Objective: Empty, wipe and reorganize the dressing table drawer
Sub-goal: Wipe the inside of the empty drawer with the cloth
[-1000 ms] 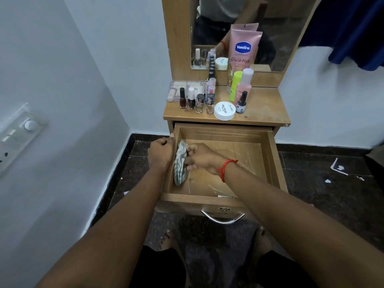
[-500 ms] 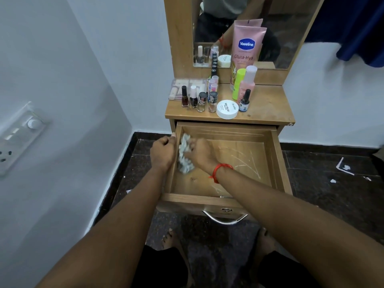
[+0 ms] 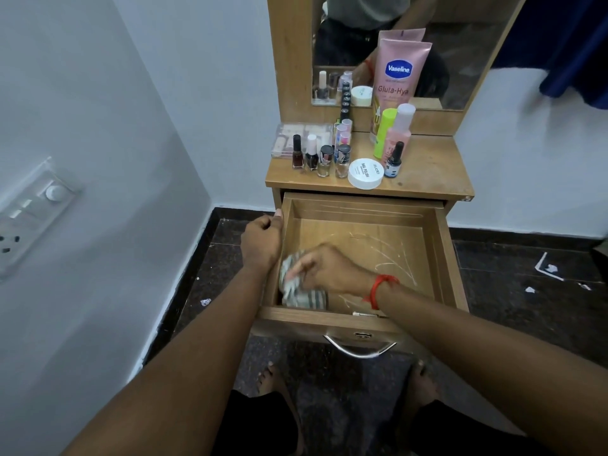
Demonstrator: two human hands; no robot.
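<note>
Head view, drawer [image 3: 442, 258] holding a striped cloth [image 3: 297, 294], right hand [image 3: 325, 268] gripping it, left hand [image 3: 261, 241] clutching drawer wall.

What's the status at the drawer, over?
Left hand grips the drawer by its left wall. Right hand holds a striped cloth in the front-left corner. Bottles on the tabletop, nothing in the way.

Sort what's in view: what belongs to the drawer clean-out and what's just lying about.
Job: drawer, striped cloth gripped by right hand, left hand on the drawer's edge, nail polish bottles, Vaseline tube, white jar.
Lying about: paper scraps on the floor, wall switch panel, blue fabric.
</note>
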